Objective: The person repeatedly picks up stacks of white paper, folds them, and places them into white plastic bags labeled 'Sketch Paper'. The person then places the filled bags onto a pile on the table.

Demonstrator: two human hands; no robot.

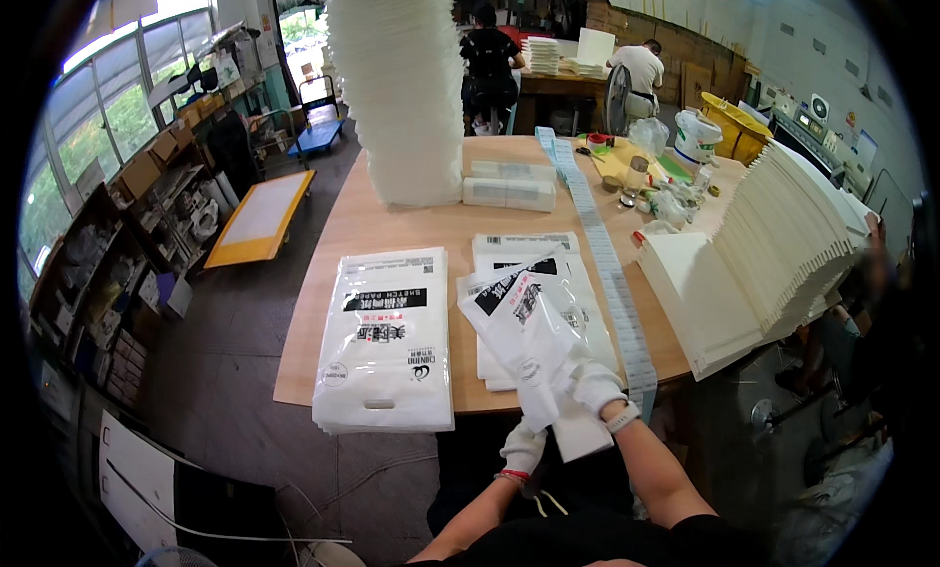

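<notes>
Gripping a white plastic bag (529, 332) at its lower end, both gloved hands work just past the near edge of the wooden table (392, 224). The left hand (522, 448) is closed on the bag's bottom corner from below, and the right hand (595, 386) is closed on the same end from the right side. The bag slants up and away from the hands, its printed face turned upward, and its far end hangs over a short stack of bags (578, 273) lying flat on the table. To the left of it lies a thicker pile of bags (387, 342), with the cut-out handles toward the near edge. A long strip of labels (607, 263) runs down the table just right of the stacks and over its edge. Further right, fanned white paper pads (783, 254) lean in a slanted row. A tall white stack (397, 87) rises at the far side, with two wrapped packs (511, 185) beside it.
</notes>
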